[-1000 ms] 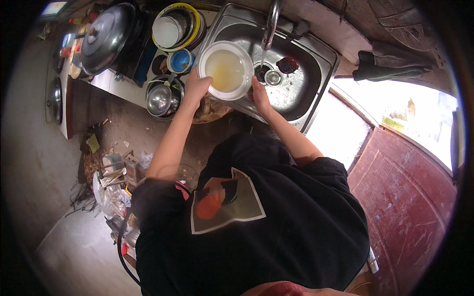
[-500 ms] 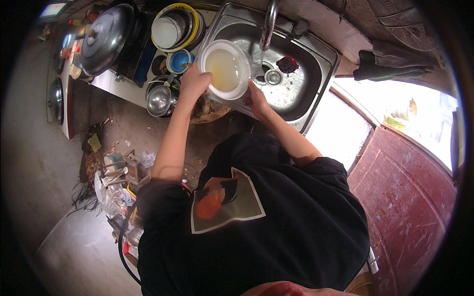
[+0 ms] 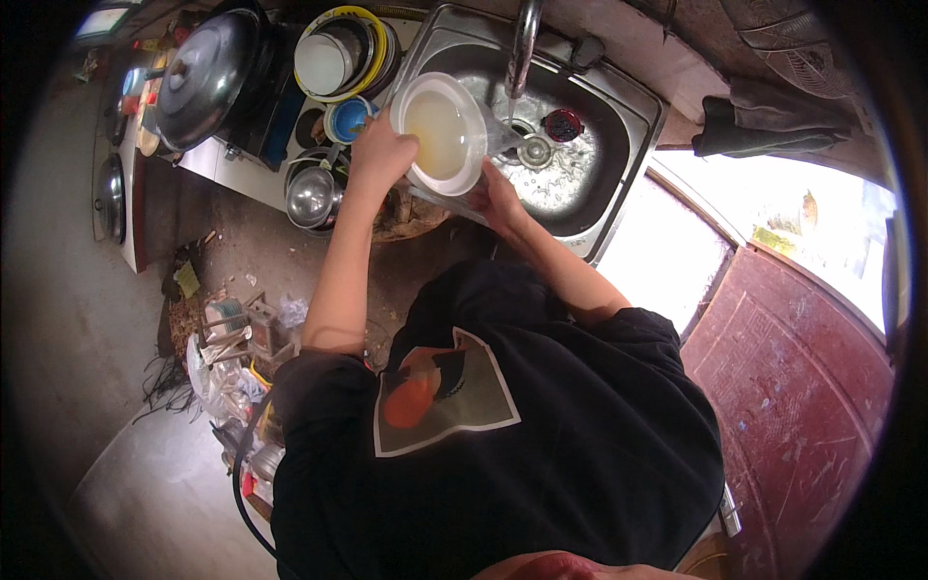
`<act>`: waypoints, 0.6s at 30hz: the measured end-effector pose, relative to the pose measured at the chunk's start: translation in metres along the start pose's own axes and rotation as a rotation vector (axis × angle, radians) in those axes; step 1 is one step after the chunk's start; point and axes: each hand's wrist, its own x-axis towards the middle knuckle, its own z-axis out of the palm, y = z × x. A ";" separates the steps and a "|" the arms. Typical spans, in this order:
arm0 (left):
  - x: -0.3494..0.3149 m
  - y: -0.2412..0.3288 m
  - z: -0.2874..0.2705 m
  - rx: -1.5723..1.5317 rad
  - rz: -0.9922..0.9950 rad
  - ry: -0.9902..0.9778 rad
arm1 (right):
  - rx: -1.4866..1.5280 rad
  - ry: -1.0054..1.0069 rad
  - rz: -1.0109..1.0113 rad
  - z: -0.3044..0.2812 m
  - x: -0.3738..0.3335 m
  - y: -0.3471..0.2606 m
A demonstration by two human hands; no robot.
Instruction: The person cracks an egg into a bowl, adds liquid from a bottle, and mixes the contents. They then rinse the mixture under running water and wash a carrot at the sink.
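Over the left side of the steel sink [image 3: 609,174], I hold a white bowl [image 3: 476,126] with cloudy, pale yellowish liquid [image 3: 440,135] inside. The bowl tips to the right, toward the basin. My left hand [image 3: 384,155] is closed on its left rim, thumb near the inside. My right hand [image 3: 500,198] grips the lower right side, its fingers partly hidden behind the bowl. Just right of the bowl is a clear, watery blur. The faucet [image 3: 523,48] hangs above the sink, with a thin stream at its mouth. Below it lie a round metal strainer [image 3: 534,152] and a dark red round piece [image 3: 563,125].
Left of the sink stand stacked basins with a yellow rim [image 3: 379,39], a blue cup [image 3: 348,121] and a metal ladle [image 3: 312,196]. A large lidded wok [image 3: 208,82] sits farther left. A dark cloth [image 3: 773,126] hangs at right, above a reddish door [image 3: 793,387].
The bowl has tilted further right and shifted slightly left and up. My right hand has moved a little left with it. A watery blur between bowl and drain has grown.
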 end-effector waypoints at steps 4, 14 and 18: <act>-0.002 0.006 -0.003 0.129 0.119 0.079 | 0.013 -0.006 0.006 0.008 -0.006 -0.002; -0.008 0.021 -0.012 0.107 0.068 0.011 | 0.006 -0.066 0.010 0.007 -0.003 0.001; -0.007 0.022 -0.010 0.141 0.095 0.046 | 0.044 -0.071 0.034 0.008 -0.001 0.005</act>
